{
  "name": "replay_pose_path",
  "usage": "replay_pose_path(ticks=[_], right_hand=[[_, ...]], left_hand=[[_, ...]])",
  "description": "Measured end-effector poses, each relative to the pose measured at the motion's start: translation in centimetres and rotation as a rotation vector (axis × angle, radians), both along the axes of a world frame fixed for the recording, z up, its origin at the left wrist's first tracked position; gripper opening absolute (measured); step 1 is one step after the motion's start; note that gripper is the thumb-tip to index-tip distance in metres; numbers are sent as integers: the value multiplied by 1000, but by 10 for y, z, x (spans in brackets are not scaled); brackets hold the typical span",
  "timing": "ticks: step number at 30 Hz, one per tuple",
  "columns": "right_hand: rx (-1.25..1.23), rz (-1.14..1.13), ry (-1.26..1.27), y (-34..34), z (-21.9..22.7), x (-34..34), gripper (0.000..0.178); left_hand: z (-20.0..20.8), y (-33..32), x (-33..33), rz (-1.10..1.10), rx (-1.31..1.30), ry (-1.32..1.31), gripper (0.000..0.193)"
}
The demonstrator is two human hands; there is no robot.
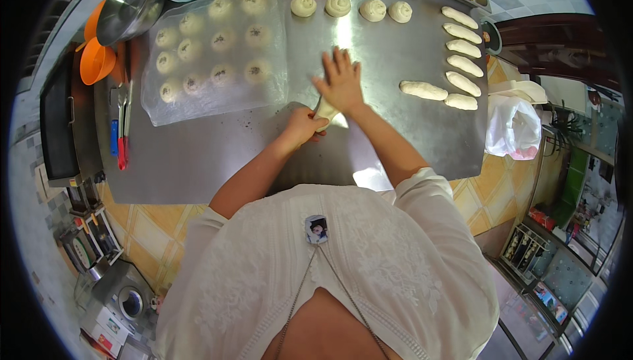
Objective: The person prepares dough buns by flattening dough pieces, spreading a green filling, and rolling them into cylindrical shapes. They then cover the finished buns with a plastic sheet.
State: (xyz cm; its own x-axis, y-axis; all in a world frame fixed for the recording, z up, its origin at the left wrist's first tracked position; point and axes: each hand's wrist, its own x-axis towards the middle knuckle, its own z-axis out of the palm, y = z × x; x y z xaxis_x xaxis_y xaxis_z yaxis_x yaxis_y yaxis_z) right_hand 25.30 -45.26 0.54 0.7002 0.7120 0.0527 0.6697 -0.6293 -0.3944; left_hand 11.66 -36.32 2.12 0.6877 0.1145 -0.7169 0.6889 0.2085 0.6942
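A strip of pale dough is held on the steel worktop between both hands. The left hand is closed around the near end of the strip, fingers curled. The right hand is laid flat and open over the far end, palm pressing down, fingers spread. To the right of the hands, well apart, elongated dough logs are lined up. Beyond the hands, four coiled dough rounds are set in a row. To the left, filled dough balls are laid on a clear plastic sheet.
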Motion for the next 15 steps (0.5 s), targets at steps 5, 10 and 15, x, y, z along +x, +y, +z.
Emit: replay_pose_path(ticks=[5, 10, 15], right_hand=[[-98, 102, -149, 9, 5, -20, 74], [-77, 128, -140, 13, 3, -17, 73], [-184, 156, -68, 14, 8, -29, 73]], left_hand=[[5, 1, 7, -150, 355, -130, 31], [10, 14, 4, -206, 353, -78, 30], [-13, 15, -6, -136, 358, -209, 26]])
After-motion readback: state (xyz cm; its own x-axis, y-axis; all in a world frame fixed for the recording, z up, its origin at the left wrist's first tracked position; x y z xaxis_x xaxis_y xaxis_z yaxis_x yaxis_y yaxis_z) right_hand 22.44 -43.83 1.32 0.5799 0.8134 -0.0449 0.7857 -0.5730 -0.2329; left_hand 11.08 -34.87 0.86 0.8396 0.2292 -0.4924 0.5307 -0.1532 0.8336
